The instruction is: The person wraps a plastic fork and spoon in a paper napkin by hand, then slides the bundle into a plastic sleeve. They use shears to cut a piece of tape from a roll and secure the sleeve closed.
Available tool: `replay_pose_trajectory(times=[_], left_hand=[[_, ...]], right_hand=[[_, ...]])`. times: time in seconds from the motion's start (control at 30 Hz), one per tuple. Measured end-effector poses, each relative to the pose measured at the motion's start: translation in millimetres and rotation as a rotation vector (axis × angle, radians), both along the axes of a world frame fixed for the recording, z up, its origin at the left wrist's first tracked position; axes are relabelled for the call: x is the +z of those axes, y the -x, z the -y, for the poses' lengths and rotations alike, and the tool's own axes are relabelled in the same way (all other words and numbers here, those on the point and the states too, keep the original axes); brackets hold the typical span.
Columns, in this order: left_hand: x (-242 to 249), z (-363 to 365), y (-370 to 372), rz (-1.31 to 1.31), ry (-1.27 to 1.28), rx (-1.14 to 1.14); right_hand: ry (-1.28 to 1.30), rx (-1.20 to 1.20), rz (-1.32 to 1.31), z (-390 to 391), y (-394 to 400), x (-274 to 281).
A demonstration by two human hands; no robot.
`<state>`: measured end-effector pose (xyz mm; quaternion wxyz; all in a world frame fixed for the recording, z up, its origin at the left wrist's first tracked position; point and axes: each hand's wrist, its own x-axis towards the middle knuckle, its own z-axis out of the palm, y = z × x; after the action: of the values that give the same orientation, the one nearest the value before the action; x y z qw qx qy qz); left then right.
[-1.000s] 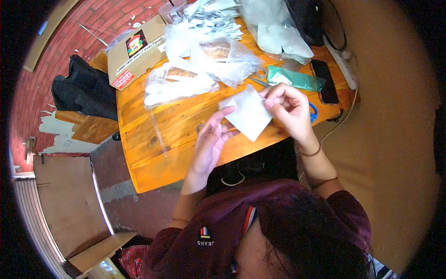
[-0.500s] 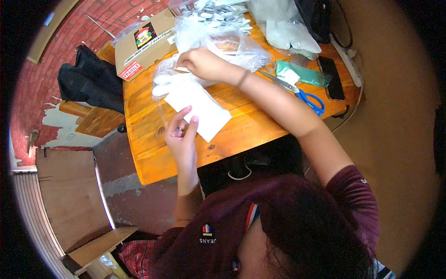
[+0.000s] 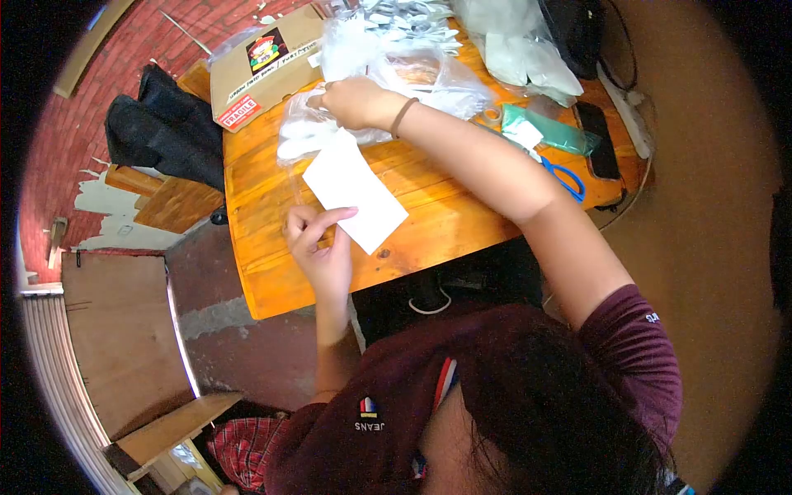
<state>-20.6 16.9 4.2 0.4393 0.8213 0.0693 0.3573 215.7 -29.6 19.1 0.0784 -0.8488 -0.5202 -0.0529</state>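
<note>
A white rectangular sheet (image 3: 359, 194) lies at an angle over the wooden table's front part. My left hand (image 3: 320, 243) pinches its lower left edge between thumb and finger. Beyond the sheet, my right hand (image 3: 355, 101) is closed at the clear plastic bag (image 3: 450, 87); its fingertips are partly hidden, and what they grip cannot be made out. White items in plastic (image 3: 301, 136) lie just below and left of my right hand. The sheet's upper end reaches close under that hand.
A cardboard box (image 3: 268, 70) with stickers stands at the back left, beside black cloth (image 3: 157, 124). Blue-handled scissors (image 3: 565, 177), a green packet (image 3: 549, 132), a tape roll (image 3: 492, 114) and a phone (image 3: 597, 140) lie right. Silvery packets (image 3: 396, 25) are at the back.
My left thumb and fingers have shifted on the sheet's edge, and the sheet has turned a little. My right hand has moved slightly within the view, still at the plastic.
</note>
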Motion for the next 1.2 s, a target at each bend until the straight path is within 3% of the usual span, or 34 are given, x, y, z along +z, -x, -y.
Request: replay_pose_trajectory(times=[0.07, 0.17, 0.37, 0.47, 0.57, 0.67, 0.77, 0.9, 0.97, 1.03, 1.1, 1.17, 1.2], left_hand=[[11, 8, 0, -0.093, 0.150, -0.108], [12, 12, -5, -0.026, 0.026, -0.299], [4, 14, -9, 0.014, 0.328, -0.501], [3, 24, -7, -0.034, 0.668, -0.430], [0, 21, -3, -0.305, 0.362, -0.169], [-4, 29, -13, -0.112, 0.532, -0.162], [16, 53, -21, 0.057, 0.789, -0.179], [0, 43, -21, -0.075, 1.154, -0.449], [3, 47, -24, -0.136, 1.276, -0.525], [6, 52, -27, -0.165, 1.278, -0.544], [4, 56, -30, -0.175, 1.294, -0.493], [-3, 54, -32, -0.236, 1.358, -0.459], [-6, 53, -33, -0.269, 1.387, -0.446]], right_hand=[[0.058, 0.046, -0.004, 2, -5, 7], [-0.074, -0.013, -0.084, 7, -3, 16], [-0.262, 0.078, -0.066, 22, -2, 30], [-0.347, 0.028, -0.045, 26, 0, 33], [-0.440, 0.018, -0.093, 31, 0, 36], [-0.583, 0.033, -0.079, 33, -4, 35], [-0.805, 0.026, -0.042, 48, 3, 49], [-1.061, -0.052, 0.011, 98, 28, 73], [-1.252, -0.124, -0.123, 126, 47, 78], [-1.540, -0.095, -0.297, 145, 65, 75], [-1.618, -0.078, -0.211, 164, 96, 75], [-1.282, -0.038, 0.169, 193, 109, 57], [-1.219, 0.039, 0.168, 199, 122, 53]])
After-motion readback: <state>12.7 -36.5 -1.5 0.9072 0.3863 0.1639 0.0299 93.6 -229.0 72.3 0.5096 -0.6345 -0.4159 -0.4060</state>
